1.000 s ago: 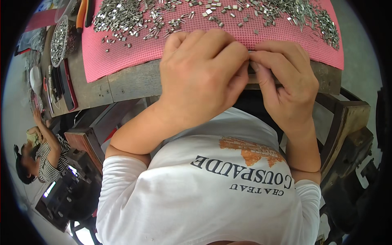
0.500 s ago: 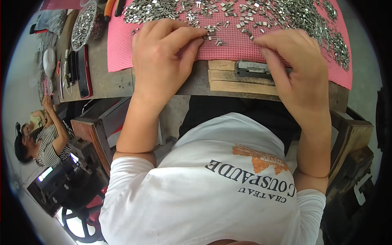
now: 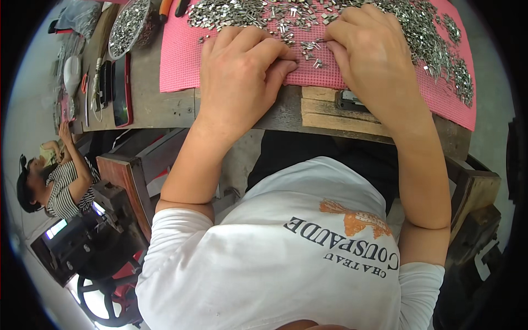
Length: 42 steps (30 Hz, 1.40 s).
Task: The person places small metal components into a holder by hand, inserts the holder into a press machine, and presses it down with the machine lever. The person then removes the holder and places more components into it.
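Note:
Many small silvery metal parts (image 3: 225, 14), some with thin legs, lie on a pink mesh mat (image 3: 179, 58). My left hand (image 3: 234, 80) rests at the mat's front edge, thumb and forefinger pinched together; anything between them is too small to make out. Just to its right is a little group of legged metal parts (image 3: 312, 52). Over those parts comes my right hand (image 3: 371, 58), its thumb and forefinger bent close together at the group's far side. What its fingertips hold, if anything, cannot be made out.
A clear tub (image 3: 129, 30) of metal parts stands left of the mat, near orange-handled pliers (image 3: 165, 10). A red-edged black case (image 3: 122, 91) lies on the wooden bench (image 3: 165, 113). A dark metal block (image 3: 349, 102) sits at the front edge. Another person (image 3: 69, 187) is at far left.
My right hand has moved left and away from me, toward the small group of parts. The left hand stays pinched by the mat's edge. The whole view has shifted slightly.

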Each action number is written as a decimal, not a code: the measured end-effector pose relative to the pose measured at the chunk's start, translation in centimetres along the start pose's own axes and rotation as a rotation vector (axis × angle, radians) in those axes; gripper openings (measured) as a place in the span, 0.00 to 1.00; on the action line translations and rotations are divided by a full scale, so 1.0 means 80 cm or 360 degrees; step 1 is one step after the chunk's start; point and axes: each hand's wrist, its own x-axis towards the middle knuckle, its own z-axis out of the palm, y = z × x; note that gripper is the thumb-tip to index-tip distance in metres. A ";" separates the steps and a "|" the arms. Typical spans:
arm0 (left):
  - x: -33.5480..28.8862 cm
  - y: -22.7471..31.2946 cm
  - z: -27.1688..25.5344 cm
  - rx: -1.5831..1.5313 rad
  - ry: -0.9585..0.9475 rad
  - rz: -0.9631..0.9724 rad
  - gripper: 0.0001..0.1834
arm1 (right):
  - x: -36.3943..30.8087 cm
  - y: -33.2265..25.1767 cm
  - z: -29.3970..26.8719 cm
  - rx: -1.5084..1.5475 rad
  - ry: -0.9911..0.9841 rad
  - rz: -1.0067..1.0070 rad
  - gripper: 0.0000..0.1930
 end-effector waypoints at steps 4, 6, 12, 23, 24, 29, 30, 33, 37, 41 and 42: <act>-0.001 -0.004 0.005 -0.0043 0.0036 -0.0021 0.07 | -0.008 -0.001 0.005 0.0102 0.0166 0.0042 0.03; -0.003 -0.004 0.005 0.0002 0.0026 -0.0033 0.07 | -0.011 -0.007 -0.013 0.0213 0.0097 0.0219 0.03; -0.001 -0.004 0.000 0.0004 -0.0028 -0.0027 0.08 | -0.053 -0.001 -0.066 0.0653 0.0096 0.0688 0.06; -0.004 -0.006 -0.006 0.0163 -0.0101 0.0092 0.06 | -0.125 0.011 -0.070 0.0825 0.0324 0.0933 0.06; -0.004 -0.007 -0.008 0.0129 -0.0115 0.0091 0.06 | -0.128 0.011 -0.070 0.0755 0.0295 0.0876 0.06; -0.008 -0.011 -0.012 -0.0003 -0.0092 -0.0008 0.05 | -0.133 0.008 -0.075 0.0693 0.0255 0.0733 0.05; -0.008 -0.009 -0.012 -0.0017 -0.0083 -0.0026 0.05 | -0.133 0.008 -0.075 0.0678 0.0263 0.0659 0.05; -0.005 -0.008 -0.005 -0.0068 0.0018 0.0043 0.05 | -0.128 0.000 -0.078 0.0672 0.0190 0.0640 0.04; 0.004 -0.004 0.003 -0.0032 0.0005 0.0118 0.07 | -0.130 -0.005 -0.071 0.0635 0.0216 0.0682 0.05; 0.008 -0.003 -0.006 0.0045 -0.0078 0.0156 0.06 | -0.129 -0.008 -0.066 0.0671 0.0231 0.0695 0.06; 0.008 0.000 -0.007 0.0048 -0.0106 0.0149 0.05 | -0.130 -0.008 -0.066 0.0637 0.0232 0.0644 0.06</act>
